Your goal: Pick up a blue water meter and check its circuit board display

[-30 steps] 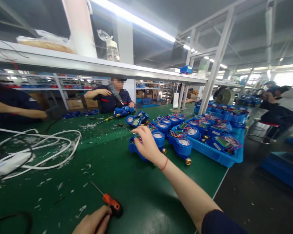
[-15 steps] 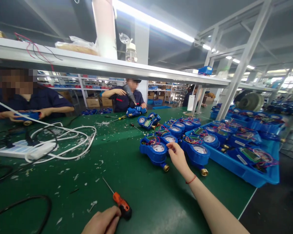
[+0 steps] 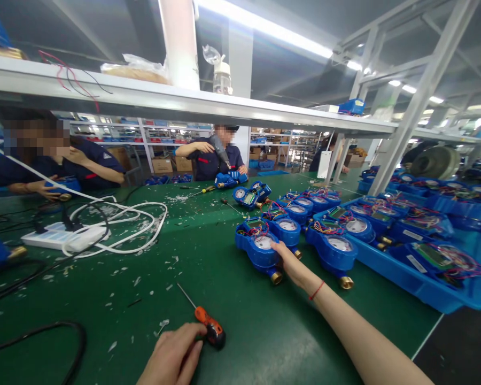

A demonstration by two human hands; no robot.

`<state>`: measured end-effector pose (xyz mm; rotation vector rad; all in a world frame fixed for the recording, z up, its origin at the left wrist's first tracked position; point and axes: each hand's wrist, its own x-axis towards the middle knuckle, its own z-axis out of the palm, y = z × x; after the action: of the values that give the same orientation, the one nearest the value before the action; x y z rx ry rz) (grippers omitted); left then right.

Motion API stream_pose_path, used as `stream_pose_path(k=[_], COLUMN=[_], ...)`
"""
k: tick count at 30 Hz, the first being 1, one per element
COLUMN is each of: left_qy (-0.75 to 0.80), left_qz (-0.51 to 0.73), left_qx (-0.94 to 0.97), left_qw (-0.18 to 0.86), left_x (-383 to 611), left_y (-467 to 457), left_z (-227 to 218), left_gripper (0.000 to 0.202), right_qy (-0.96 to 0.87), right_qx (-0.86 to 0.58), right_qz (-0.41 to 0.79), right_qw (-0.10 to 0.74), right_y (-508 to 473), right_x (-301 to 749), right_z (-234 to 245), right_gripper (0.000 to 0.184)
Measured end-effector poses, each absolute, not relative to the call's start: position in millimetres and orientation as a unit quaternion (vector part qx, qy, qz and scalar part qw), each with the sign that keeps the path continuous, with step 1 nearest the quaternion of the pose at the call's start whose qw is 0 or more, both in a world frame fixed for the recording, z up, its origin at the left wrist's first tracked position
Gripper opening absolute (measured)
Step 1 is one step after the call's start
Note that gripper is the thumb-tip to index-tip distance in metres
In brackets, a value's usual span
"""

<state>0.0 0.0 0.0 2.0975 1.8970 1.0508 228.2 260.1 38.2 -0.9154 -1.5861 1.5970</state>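
A blue water meter [image 3: 260, 251] with a white dial, coloured wires and a brass end stands on the green table. My right hand [image 3: 287, 262] grips its right side, thumb by the dial; the other fingers are mostly hidden. At the front lies a screwdriver [image 3: 210, 327] with an orange and black handle, its shaft pointing away to the left. My left hand [image 3: 176, 350] rests beside it, the index fingertip touching the handle and the thumb apart. Another water meter [image 3: 332, 248] stands to the right of my right hand.
A blue tray [image 3: 419, 291] of meters stands at the right. White cable [image 3: 162, 230] loops from a power strip [image 3: 60, 235] on the left. Scraps litter the table. A shelf [image 3: 248, 113] crosses overhead; a co-worker [image 3: 214, 160] holds a heat gun opposite.
My right hand has closed from beside the nearest meter onto its right side. My left hand stays by the screwdriver. The view has turned slightly left; the co-worker at left has raised one hand.
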Motion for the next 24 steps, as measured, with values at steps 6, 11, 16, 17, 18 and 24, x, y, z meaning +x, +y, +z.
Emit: stream_pose_path(k=[6,11,16,17,18,24], left_qy=[0.664,0.658,0.716,0.725,0.731,0.727], left_qz=[0.345,0.273,0.272,0.269,0.26,0.247], left_qx=[0.661,0.701,0.642,0.634,0.63,0.638], left_qw=[-0.05,-0.021,-0.037,-0.031,-0.02,0.052], left_x=[8.0,16.5,-2.2,-6.3,-9.8,-23.1], left_y=[-5.1,-3.1,-0.4,-0.9,-1.5,-1.8], left_z=[3.8,0.8,-5.5,-4.7,-3.1,13.0], left_gripper=[0.04,0.04,0.033,0.034,0.035,0.045], right_qy=[-0.639,-0.639,-0.666,-0.673,-0.679,-0.721], right_qx=[-0.307,-0.229,-0.155,-0.137,-0.122,-0.119], right_qz=[0.652,0.696,0.706,0.705,0.703,0.665], right_qw=[0.269,0.233,0.183,0.176,0.172,0.153], right_y=[221.7,182.9,143.4,136.7,130.5,109.2], right_x=[218.1,198.9,193.0,193.8,195.1,205.4], right_z=[53.0,55.7,55.1,54.2,53.2,49.9], right_gripper=[0.087,0.113,0.119,0.118,0.116,0.108])
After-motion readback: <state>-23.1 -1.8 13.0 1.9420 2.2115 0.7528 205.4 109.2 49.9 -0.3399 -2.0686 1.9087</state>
